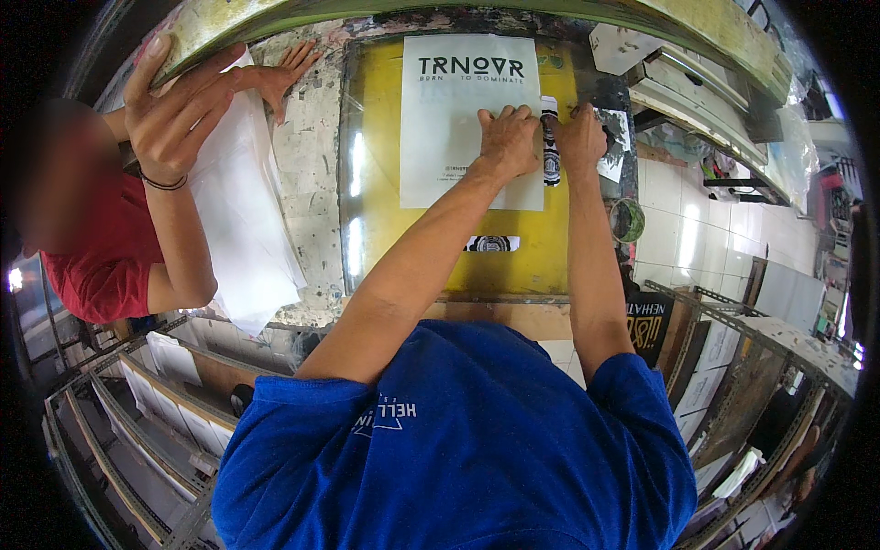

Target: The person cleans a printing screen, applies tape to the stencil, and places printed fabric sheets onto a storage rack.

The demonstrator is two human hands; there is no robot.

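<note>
A yellow screen-printing mesh (385,174) in a frame lies in front of me. On its upper part is a pale sheet (445,128) with black lettering. A narrow black-and-white printed strip (551,147) lies upright along the sheet's right edge, between my hands. My left hand (509,142) rests on the sheet, its fingers curled close to the strip's left edge; what they pinch, if anything, is hidden. At the strip's right side, my right hand (579,145) has bent fingers closed at its edge. A smaller printed piece (492,244) lies on the mesh below the sheet.
At the left, another person in a red shirt (101,266) leans beside large white paper sheets (234,211), one raised hand (179,119) near me. A dark-patterned paper (611,142) and a round container (627,221) are right of the frame. Metal racks (137,422) stand behind me.
</note>
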